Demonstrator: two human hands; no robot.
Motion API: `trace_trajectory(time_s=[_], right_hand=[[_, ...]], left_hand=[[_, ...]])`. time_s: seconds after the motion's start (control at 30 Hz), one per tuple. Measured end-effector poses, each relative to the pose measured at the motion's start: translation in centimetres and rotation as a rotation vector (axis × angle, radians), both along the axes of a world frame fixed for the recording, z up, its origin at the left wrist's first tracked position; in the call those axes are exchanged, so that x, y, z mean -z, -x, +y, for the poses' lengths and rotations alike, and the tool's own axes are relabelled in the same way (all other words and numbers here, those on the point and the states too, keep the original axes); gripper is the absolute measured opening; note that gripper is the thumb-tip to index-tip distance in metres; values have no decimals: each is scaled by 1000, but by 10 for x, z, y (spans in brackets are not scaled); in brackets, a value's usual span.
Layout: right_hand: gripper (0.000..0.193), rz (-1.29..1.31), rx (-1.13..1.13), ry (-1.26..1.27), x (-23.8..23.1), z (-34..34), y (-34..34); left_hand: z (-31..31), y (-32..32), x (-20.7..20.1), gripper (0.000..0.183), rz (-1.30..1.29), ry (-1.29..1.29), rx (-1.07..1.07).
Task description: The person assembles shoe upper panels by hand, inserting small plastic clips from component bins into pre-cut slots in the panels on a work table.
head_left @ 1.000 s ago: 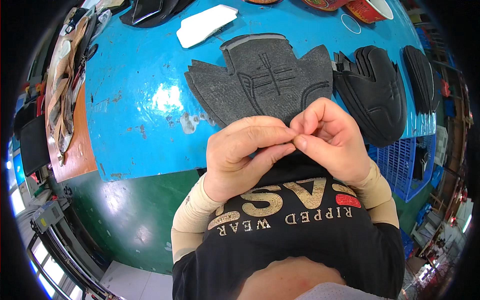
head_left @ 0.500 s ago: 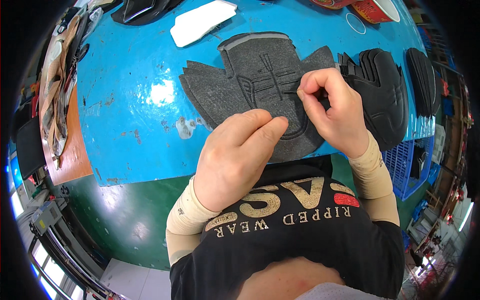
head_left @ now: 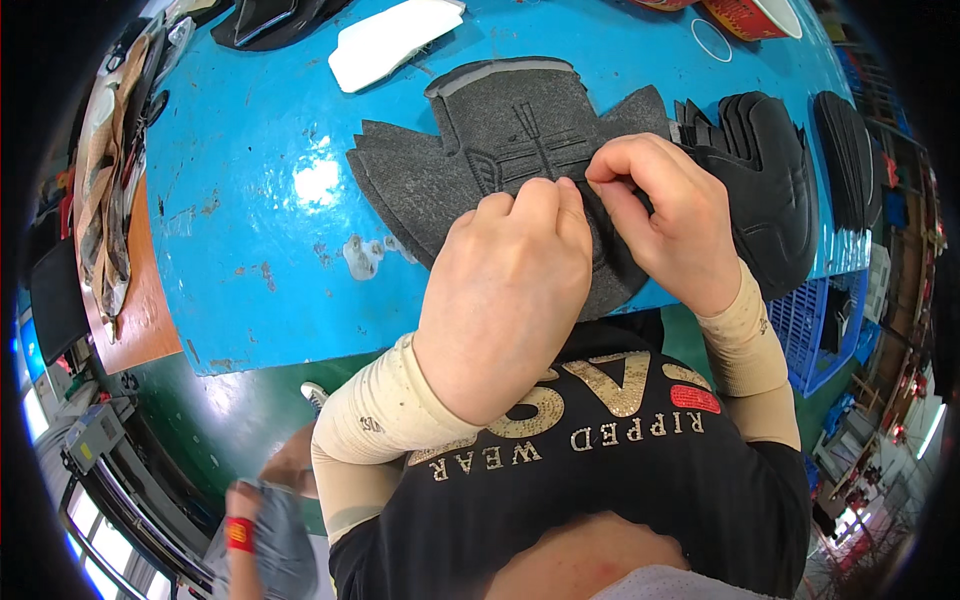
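A stack of dark grey felt-like panels (head_left: 410, 175) with stepped wing edges and sewn or pressed lines lies on the blue table in front of me. Over its lower middle, my left hand (head_left: 510, 270) is closed, its thumb and fingertips pressed together. Close beside it on the right, my right hand (head_left: 670, 215) pinches with thumb and forefinger. The two sets of fingertips nearly meet above the panels' grooved centre. Whatever they pinch is too small or hidden to make out.
Black moulded panels (head_left: 765, 200) stand stacked to the right, with another black stack (head_left: 848, 150) beyond. A white piece (head_left: 395, 42) and a red tub (head_left: 755, 17) lie at the back. A blue crate (head_left: 825, 335) sits below the table's right edge. Another person's arm (head_left: 242, 545) shows at lower left.
My left hand has moved up and right, toward my right hand's fingertips. The right hand has shifted slightly left. Another person has come into view at lower left.
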State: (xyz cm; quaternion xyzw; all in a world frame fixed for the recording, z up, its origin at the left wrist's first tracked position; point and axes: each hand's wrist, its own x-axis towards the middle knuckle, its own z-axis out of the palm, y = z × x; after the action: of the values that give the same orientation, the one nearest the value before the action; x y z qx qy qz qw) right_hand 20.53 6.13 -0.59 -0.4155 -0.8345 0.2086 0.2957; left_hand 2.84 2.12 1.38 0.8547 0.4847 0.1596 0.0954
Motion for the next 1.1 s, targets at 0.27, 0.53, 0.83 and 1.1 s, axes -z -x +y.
trace_trajectory(time_s=[0.27,0.53,0.83,1.1], right_hand=[[27,-100,26,-252,6,-9,-6],[27,157,42,-98,3,-26,-12],[27,351,-172,-196,-1,-51,19],[14,462,-8,727,-42,-80,-67]], left_hand=[[2,-2,6,19,-9,-65,-18],[-10,17,21,28,-354,-108,-49],[-47,19,24,27,-1538,622,-164],[-46,36,26,22,-1639,668,-198]])
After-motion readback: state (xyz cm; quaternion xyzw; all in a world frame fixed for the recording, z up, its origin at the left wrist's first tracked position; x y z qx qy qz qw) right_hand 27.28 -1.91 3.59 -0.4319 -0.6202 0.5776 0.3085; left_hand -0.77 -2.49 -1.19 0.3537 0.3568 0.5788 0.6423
